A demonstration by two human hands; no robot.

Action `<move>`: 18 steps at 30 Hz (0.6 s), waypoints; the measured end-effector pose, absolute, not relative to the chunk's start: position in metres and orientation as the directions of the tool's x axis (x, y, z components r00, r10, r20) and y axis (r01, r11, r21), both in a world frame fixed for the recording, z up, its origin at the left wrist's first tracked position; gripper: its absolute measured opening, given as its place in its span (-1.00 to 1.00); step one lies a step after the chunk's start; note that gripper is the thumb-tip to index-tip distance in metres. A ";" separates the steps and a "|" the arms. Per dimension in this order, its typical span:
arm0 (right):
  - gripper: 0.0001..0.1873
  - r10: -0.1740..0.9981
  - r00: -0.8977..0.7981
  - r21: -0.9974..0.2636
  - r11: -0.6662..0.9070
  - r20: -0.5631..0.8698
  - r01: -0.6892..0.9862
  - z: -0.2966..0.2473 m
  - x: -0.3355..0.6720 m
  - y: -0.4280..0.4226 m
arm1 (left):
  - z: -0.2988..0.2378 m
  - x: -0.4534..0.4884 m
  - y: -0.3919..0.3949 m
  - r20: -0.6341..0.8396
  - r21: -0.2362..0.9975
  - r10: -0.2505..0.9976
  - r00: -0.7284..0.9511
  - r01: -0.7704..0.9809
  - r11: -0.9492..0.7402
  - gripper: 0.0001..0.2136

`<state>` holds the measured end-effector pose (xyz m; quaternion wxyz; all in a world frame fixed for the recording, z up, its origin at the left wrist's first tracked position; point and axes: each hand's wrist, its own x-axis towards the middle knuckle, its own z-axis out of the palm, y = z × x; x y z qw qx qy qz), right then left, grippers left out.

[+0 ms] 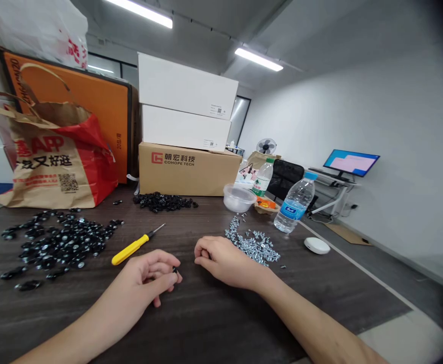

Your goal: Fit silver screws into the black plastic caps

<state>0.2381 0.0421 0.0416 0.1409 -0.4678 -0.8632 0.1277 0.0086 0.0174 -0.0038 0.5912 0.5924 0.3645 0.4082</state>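
Observation:
My left hand (151, 278) pinches a small black part (175, 270) between thumb and fingers, with only a bit of it showing. To its right, my right hand (221, 258) is closed, fingers curled in; what they hold, if anything, is hidden. It lies just left of a pile of small silver screws (257, 247). Behind my left hand rests a screwdriver (136, 246) with a yellow handle, its tip pointing away to the right. Black parts with silver screw heads form a pile (64, 242) at the left. Another heap of black parts (163, 202) sits farther back.
A brown carton (187, 172) with white boxes (183, 126) on it stands at the back, beside a paper bag (54, 156). Toward the right are a clear plastic tub (239, 198), a water bottle (294, 205), a green-capped bottle (263, 179) and a round white object (317, 245).

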 end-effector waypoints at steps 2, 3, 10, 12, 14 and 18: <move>-0.92 0.848 -0.514 -0.357 0.524 0.132 0.773 0.042 0.238 0.042 | -0.003 0.009 0.017 0.048 0.998 0.916 0.399 -0.044 -0.034 -0.74; -0.91 0.849 -0.511 -0.360 0.523 0.136 0.773 0.042 0.238 0.041 | -0.003 0.009 0.016 0.046 0.999 0.917 0.396 -0.041 -0.032 -0.74; -0.89 0.846 -0.509 -0.397 0.526 0.157 0.752 0.042 0.233 0.036 | -0.004 0.009 0.015 0.033 0.999 0.920 0.390 -0.028 -0.024 -0.75; -0.90 0.849 -0.501 -0.421 0.522 0.169 0.742 0.042 0.232 0.035 | -0.004 0.008 0.015 0.031 0.999 0.920 0.390 -0.028 -0.021 -0.73; -0.90 0.851 -0.493 -0.448 0.518 0.182 0.729 0.042 0.231 0.033 | -0.004 0.009 0.015 0.027 0.999 0.920 0.391 -0.027 -0.018 -0.72; -0.89 0.843 -0.498 -0.490 0.527 0.202 0.694 0.041 0.228 0.031 | -0.003 0.009 0.016 0.028 1.000 0.921 0.390 -0.024 -0.020 -0.72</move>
